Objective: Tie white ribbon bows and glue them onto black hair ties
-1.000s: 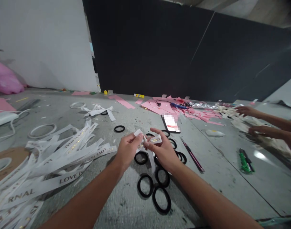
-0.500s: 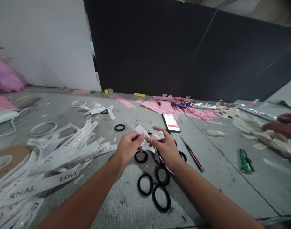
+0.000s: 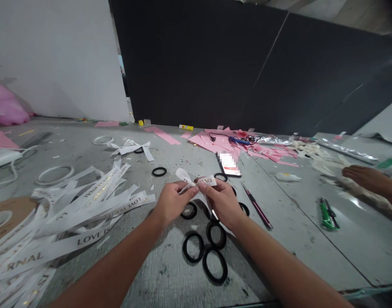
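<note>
A short white ribbon [image 3: 196, 182] with gold lettering is folded into bow-like loops and pinched at its middle between both hands. My left hand [image 3: 171, 202] grips it from the left, my right hand [image 3: 222, 203] from the right, a little above the grey table [image 3: 157, 273]. Several black elastic hair bands [image 3: 214, 265] lie on the table under and in front of my hands. A heap of cut white ribbon strips [image 3: 70, 214] printed with words lies to the left.
A phone [image 3: 230, 164], a pink-handled knife [image 3: 257, 207] and green scissors [image 3: 326, 214] lie to the right. Pink paper scraps [image 3: 221, 143] and a finished bow [image 3: 132, 148] sit farther back. Another person's hand [image 3: 366, 177] works at the far right. Tape rolls [image 3: 54, 173] lie left.
My hands have pulled the ribbon loops tighter and shifted slightly left. The other person's hands at the right have drawn back; only one shows now.
</note>
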Demonstrator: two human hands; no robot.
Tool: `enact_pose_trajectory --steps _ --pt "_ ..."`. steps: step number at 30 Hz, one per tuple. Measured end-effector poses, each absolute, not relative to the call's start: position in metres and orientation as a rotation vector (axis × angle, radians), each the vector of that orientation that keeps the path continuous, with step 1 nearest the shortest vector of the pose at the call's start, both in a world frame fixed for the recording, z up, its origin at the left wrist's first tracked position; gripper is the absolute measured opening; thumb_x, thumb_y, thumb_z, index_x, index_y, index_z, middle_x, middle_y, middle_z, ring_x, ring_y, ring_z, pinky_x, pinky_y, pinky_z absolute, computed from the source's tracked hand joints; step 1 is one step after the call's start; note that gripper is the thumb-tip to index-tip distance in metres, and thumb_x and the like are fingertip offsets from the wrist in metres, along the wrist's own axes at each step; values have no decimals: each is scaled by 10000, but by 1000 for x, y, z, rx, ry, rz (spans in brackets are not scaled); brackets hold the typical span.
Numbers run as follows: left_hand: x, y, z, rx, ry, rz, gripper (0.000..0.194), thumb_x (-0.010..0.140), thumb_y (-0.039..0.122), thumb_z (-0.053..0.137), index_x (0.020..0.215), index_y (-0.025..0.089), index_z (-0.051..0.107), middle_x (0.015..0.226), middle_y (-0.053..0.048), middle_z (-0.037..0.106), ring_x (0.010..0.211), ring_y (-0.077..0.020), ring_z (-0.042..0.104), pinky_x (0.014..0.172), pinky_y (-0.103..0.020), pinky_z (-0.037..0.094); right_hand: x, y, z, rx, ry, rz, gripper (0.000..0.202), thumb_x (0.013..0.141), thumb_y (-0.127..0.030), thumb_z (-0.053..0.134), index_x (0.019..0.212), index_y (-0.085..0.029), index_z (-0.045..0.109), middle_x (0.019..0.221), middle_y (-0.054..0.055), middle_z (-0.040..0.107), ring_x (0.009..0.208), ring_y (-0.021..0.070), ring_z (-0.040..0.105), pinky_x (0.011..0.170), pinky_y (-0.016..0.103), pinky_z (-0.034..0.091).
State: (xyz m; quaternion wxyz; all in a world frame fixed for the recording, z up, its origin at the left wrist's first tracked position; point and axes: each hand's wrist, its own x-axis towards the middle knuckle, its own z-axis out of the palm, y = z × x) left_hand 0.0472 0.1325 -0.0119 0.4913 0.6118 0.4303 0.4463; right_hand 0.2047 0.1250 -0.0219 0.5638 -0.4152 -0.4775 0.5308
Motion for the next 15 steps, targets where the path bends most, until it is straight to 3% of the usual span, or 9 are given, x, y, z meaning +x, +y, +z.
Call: enact_pose_trajectory --steps 2,5,10,12,15 --pt "48 134 -14 1339 1040 1137 282 754 426 714 717 147 707 626 -4 620 608 -140 550 597 -247 436 207 124 -20 -959 -1274 1186 221 808 -433 707 891 -237 766 1008 50 680 919 203 617 828 335 475" --pt "52 136 -19 1082 854 1185 311 737 431 743 853 149 683 751 -12 657 686 -138 588 675 -253 478 210 123 -14 -946 -1507 1013 239 877 -437 622 910 -262 779 1076 51 648 1043 217 590 922 351 444" --pt "57 134 -18 874 757 1173 377 717 453 758 914 191 571 710 36 608 569 -98 563 576 -223 470 211 125 -7 -953 -1659 748 258 904 -428 569 953 -254 754 1016 63 660 965 210 612 840 338 467" --pt "56 134 -14 851 779 1148 392 724 470 746 917 211 523 631 77 529 449 -63 468 495 -206 435 218 131 -7 -1083 -1580 572 251 909 -406 548 915 -232 729 955 68 676 895 208 614 779 332 462" --pt "53 136 -10 835 837 1152 395 741 484 727 908 216 489 545 127 356 361 -21 275 387 -145 270 238 146 -12 -1385 -1360 260 217 872 -367 548 880 -198 686 862 66 673 782 203 594 729 333 452"
